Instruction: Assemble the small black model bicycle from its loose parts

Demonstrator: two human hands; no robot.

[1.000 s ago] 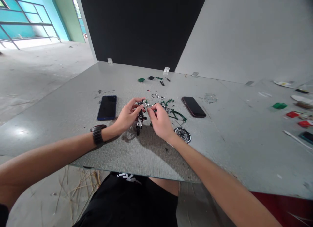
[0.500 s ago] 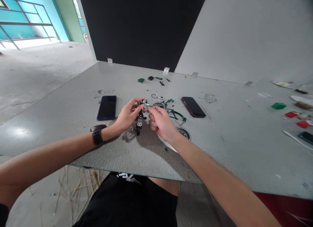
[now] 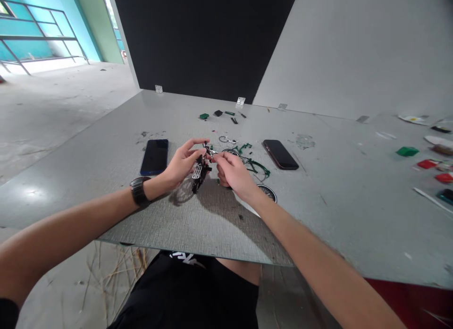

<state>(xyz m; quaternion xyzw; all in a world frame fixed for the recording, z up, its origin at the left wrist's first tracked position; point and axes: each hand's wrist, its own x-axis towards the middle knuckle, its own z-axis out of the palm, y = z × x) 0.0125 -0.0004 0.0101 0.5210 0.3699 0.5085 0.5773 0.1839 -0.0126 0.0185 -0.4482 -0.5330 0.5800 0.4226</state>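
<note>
A small black model bicycle (image 3: 198, 173) with a silver rear rack is tilted above the table, gripped by my left hand (image 3: 179, 167) between thumb and fingers. Pinched close to its silver front part is my right hand (image 3: 231, 171), fingers curled; what lies between its fingertips is hidden. Just beyond the right hand lie green bicycle frame pieces (image 3: 260, 168) and a spoked wheel (image 3: 267, 193), which my wrist partly covers. A small silver bicycle part (image 3: 227, 139) rests behind the hands.
One phone (image 3: 155, 156) lies left of my hands, another phone (image 3: 280, 154) to the right. Toward the back are a green piece (image 3: 204, 116), a black piece (image 3: 218, 113) and small dark strips. Red and green items (image 3: 406, 151) sit far right. A black panel (image 3: 205, 41) stands behind.
The model bicycle has tilted, its rear end swinging slightly left. My right hand stays pinched near its front, nearly in the same place.
</note>
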